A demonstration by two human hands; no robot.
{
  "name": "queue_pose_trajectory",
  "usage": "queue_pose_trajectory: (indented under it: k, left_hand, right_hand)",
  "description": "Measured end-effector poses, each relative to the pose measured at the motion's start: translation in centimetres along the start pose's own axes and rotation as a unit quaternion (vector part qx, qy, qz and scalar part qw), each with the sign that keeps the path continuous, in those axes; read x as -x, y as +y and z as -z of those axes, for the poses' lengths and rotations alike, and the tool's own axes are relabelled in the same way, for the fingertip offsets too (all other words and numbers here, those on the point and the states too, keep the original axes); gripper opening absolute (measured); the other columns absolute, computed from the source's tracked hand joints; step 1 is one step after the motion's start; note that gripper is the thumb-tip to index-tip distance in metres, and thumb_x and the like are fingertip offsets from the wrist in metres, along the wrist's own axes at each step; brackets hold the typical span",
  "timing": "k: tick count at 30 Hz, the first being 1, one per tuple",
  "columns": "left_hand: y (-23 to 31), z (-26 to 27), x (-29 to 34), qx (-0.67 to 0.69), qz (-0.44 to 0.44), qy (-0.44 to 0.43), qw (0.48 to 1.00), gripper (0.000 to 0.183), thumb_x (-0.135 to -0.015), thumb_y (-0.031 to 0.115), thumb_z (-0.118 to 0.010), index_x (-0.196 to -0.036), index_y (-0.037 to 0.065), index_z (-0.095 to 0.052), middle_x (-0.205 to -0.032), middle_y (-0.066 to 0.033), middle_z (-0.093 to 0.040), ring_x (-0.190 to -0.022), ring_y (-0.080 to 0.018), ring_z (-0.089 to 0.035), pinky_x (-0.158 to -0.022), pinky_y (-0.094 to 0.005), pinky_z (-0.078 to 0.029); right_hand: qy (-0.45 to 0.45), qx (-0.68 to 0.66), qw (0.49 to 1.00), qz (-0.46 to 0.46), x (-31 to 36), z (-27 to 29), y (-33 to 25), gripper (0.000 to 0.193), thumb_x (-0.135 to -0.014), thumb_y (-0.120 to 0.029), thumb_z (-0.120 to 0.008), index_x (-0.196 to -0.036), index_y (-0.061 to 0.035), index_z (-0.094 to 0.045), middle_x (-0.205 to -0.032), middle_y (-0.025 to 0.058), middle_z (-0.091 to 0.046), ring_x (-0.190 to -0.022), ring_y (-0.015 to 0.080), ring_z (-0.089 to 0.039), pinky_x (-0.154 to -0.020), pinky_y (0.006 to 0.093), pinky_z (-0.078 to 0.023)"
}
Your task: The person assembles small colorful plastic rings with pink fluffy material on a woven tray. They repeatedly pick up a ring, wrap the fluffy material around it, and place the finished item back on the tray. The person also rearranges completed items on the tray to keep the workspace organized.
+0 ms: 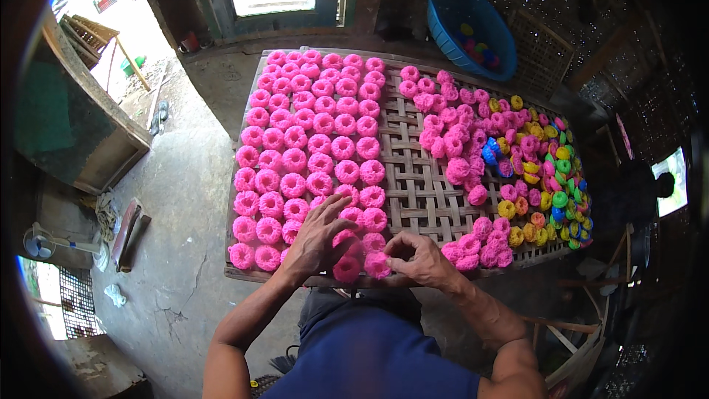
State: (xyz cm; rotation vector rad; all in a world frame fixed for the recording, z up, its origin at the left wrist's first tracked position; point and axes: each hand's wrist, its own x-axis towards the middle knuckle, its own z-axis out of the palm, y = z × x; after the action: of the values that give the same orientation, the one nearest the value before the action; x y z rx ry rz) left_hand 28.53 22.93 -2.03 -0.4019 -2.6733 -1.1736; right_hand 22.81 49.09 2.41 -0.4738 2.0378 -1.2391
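Note:
Rows of pink, ruffled ring-shaped pieces point(294, 160) cover the left part of a woven bamboo tray point(413, 185). Over the near rows my left hand point(319, 236) is open, fingers spread, hiding some of the rings beneath it. A pink ring point(346, 269) sits just below that hand at the tray's near edge. My right hand point(422, 258) is curled, its thumb and forefinger pinching at the rim of a front-row pink ring point(377, 264). Right of that hand lies a small heap of pink rings point(484, 242).
A loose pile of yellow, green, blue and orange rings point(557, 199) mixes with pink ones at the tray's right. Behind it a blue basin point(465, 29) leans, holding a few coloured pieces. A white fan point(66, 244) stands on the concrete floor point(177, 207) at left.

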Motion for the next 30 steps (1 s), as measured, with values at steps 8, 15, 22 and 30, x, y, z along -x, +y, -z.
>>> queue_pose_trajectory:
  k: [8, 15, 22, 30]
  left_hand:
    - [-0.4, -0.1, 1.2, 0.007, 0.034, 0.024, 0.999, 0.031, -0.085, 0.016, -0.08, -0.113, 0.013, -0.069, -0.151, -0.0152, -0.051, -0.146, -0.0392, -0.04, -0.118, -0.0505, -0.037]
    - [-0.1, -0.5, 0.0, 0.01, 0.0, 0.019, 1.0, 0.031, -0.083, 0.016, -0.081, -0.112, 0.013, -0.07, -0.151, -0.0152, -0.052, -0.146, -0.0393, -0.04, -0.117, -0.0501, -0.038]
    - [0.9, -0.2, -4.1, -0.002, -0.016, 0.047, 0.999, 0.016, -0.084, 0.013, -0.08, -0.098, 0.011, -0.072, -0.142, -0.011, -0.06, -0.142, -0.0349, -0.047, -0.114, -0.048, -0.04]
    - [3.8, -0.2, -8.9, 0.016, -0.041, 0.121, 0.992, 0.017, -0.083, 0.017, -0.084, -0.087, 0.008, -0.07, -0.131, -0.011, -0.067, -0.133, -0.0361, -0.054, -0.11, -0.0478, -0.044]
  right_hand:
    - [0.026, 0.062, 0.995, -0.068, 0.7, -1.9, 1.7, 0.029, -0.092, -0.022, -0.071, -0.11, 0.0009, -0.071, -0.101, 0.0147, -0.074, -0.097, 0.0245, -0.071, -0.088, 0.0367, -0.054]
    - [0.113, 0.192, 0.963, 0.152, 1.1, -2.9, 1.6, 0.022, -0.091, -0.011, -0.067, -0.11, -0.0011, -0.073, -0.101, 0.0171, -0.074, -0.095, 0.0364, -0.07, -0.086, 0.0421, -0.056]
    - [0.222, 0.328, 0.893, 0.213, -1.9, 3.8, 0.0, 0.027, -0.085, -0.015, -0.075, -0.109, -0.0046, -0.073, -0.096, 0.0141, -0.073, -0.085, 0.0315, -0.07, -0.079, 0.0411, -0.056]
    - [0.38, 0.338, 0.833, 0.217, -21.8, 18.3, -0.3, 0.026, -0.089, -0.028, -0.071, -0.108, -0.0097, -0.075, -0.101, 0.0148, -0.075, -0.092, 0.0367, -0.072, -0.08, 0.0452, -0.057]
